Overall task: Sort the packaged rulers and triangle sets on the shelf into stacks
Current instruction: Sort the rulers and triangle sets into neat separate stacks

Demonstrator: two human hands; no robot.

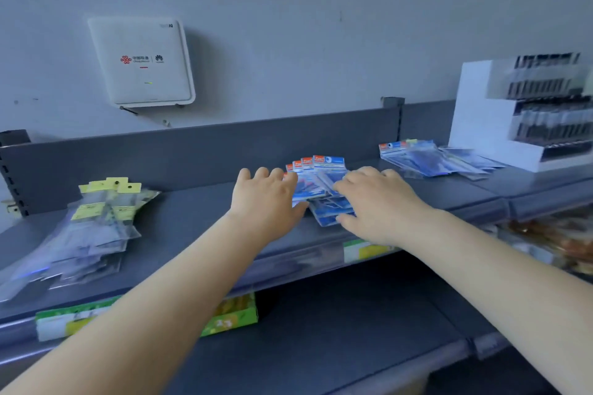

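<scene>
The blue-headed packets (316,183) lay fanned at the middle of the shelf (192,218), between a yellow-tagged pile (96,228) to the left and a second blue pile (430,157) to the right. The left hand (266,199) was laid flat against the fan's left edge, its grip spread. The right hand (378,202) was rested on top, fingers relaxed, nothing pinched. Squaring this fan into one stack appeared to be in hand; next, the edges would need pushing together evenly.
</scene>
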